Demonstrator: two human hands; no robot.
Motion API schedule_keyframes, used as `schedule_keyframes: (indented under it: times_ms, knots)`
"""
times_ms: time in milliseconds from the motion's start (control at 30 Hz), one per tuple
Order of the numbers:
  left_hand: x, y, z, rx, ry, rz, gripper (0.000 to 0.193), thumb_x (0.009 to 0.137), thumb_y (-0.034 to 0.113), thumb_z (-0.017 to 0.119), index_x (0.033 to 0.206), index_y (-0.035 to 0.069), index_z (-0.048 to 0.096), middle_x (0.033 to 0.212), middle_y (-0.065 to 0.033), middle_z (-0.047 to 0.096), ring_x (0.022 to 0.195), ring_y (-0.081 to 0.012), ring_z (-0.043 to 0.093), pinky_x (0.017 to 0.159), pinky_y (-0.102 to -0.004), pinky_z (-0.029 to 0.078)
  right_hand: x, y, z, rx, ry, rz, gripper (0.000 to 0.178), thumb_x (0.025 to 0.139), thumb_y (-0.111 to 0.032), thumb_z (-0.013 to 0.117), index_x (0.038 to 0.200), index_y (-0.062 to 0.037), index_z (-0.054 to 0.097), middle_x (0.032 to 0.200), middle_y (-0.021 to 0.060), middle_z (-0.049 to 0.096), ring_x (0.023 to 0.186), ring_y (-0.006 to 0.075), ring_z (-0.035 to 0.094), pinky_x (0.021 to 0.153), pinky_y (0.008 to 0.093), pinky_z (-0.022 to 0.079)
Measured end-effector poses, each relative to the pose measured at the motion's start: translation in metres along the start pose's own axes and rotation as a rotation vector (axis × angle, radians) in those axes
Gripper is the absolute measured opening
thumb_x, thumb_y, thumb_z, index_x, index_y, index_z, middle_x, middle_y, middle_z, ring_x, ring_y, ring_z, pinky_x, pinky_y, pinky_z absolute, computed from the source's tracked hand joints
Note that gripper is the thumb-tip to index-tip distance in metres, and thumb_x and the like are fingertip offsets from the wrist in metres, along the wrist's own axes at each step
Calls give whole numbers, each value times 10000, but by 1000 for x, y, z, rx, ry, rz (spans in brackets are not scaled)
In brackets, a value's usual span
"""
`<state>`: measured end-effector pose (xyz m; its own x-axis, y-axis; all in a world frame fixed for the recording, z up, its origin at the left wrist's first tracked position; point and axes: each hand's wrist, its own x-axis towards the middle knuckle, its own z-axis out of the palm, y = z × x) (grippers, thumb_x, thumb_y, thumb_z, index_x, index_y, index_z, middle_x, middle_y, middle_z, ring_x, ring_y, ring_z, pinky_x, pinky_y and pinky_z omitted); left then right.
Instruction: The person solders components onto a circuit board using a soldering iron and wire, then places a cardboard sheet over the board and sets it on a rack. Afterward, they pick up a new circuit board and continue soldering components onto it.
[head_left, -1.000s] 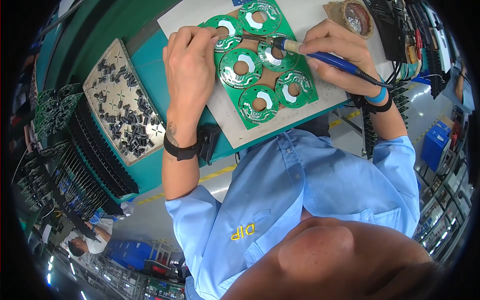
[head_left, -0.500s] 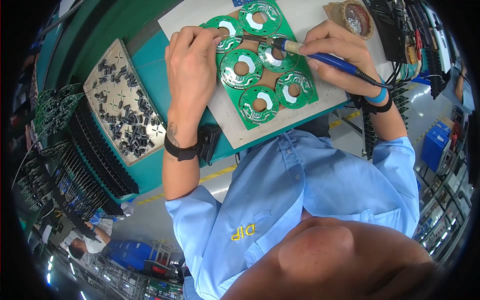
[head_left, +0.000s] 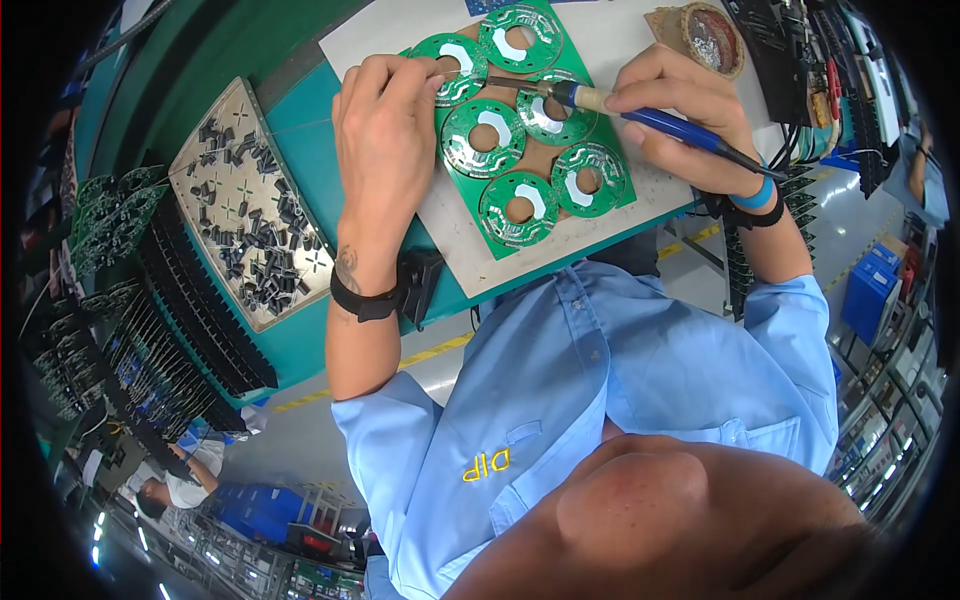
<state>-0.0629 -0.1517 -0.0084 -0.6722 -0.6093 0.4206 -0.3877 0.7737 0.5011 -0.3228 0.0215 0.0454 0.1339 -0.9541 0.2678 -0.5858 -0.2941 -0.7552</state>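
My right hand (head_left: 690,118) is closed around the blue handle of a soldering iron (head_left: 655,120). The iron's metal tip points left, over the upper part of a green circuit board panel (head_left: 610,193) with several round boards, each with a central hole. At the upper left round board (head_left: 425,50), my left hand (head_left: 385,135) pinches a thin strand of solder wire (head_left: 455,73), whose end runs toward the iron's tip. Whether tip and wire touch a joint is too small to tell. The panel lies on a pale sheet (head_left: 455,245) on the green bench.
Left of my forearm lies a metal tray (head_left: 262,318) with many small black cylindrical parts. Racks of circuit boards (head_left: 150,350) stand further left. A round container (head_left: 712,40) with silvery bits sits at the upper right, beside cables and tools. Another person (head_left: 185,485) is far off at lower left.
The iron's tip has shifted very slightly downward. My right hand has moved only a little, and my left hand stays almost still with the wire.
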Motion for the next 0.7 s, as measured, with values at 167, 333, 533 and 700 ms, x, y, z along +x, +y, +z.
schedule_keyframes:
  times_ms: [167,333,533,700]
  knots:
    - [0,1,0,-19,15,-2,91,935,78,758,1023,95,779,975,-73,679,962,-303,650,853,-442,504,-5,3,-1,-25,78,-9,226,924,-36,718,1140,30,732,1016,116,698,893,201,652,781,321,506]
    - [-1,2,1,-42,23,-8,91,918,56,761,1008,72,768,975,-83,680,955,-314,654,848,-451,512,-5,2,3,-2,101,81,210,979,-65,725,1168,26,714,982,109,706,863,190,640,766,320,495]
    - [0,3,1,-50,10,-4,108,904,35,761,1008,61,767,965,-92,679,948,-318,653,851,-452,517,-2,3,7,-13,97,75,200,992,-55,730,1175,23,717,979,106,711,864,181,642,765,311,494]
    - [0,5,2,-71,6,-2,116,895,20,758,1006,51,768,945,-103,674,928,-325,652,836,-451,528,-1,3,8,-13,85,80,204,994,-50,730,1184,23,721,977,99,716,862,177,643,765,305,495]
